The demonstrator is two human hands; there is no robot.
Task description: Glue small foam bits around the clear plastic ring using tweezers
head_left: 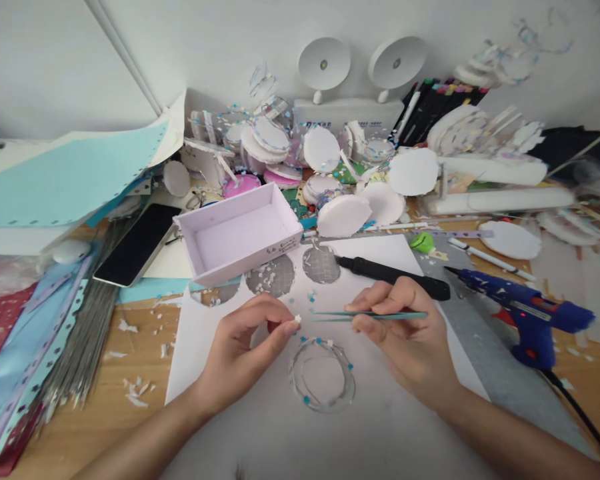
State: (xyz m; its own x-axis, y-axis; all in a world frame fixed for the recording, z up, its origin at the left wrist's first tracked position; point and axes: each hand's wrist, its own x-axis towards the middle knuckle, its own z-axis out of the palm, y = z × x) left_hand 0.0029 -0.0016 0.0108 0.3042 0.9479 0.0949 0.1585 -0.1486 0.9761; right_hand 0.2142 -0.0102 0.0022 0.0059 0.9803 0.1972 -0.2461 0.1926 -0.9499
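Observation:
Between thumb and forefinger, my left hand [250,340] pinches a tiny white paper piece [298,320], perhaps a flower or star shape. My right hand [405,333] grips teal tweezers [395,315], whose tips point left and stand slightly apart a little short of the white piece. Below both hands, a coiled wire ring [291,379] with small blue and white pieces along it lies on the white sheet [220,440]. A few loose blue bits [313,298] are scattered on the sheet above the ring.
A pale box [240,230] stands behind my left hand. A black pen-shaped tool [395,273] lies behind my right hand. At right rests a blue glue gun [530,313] with a cord. A phone [137,243] and wire bundle [87,327] lie left; white discs [345,215] crowd the back.

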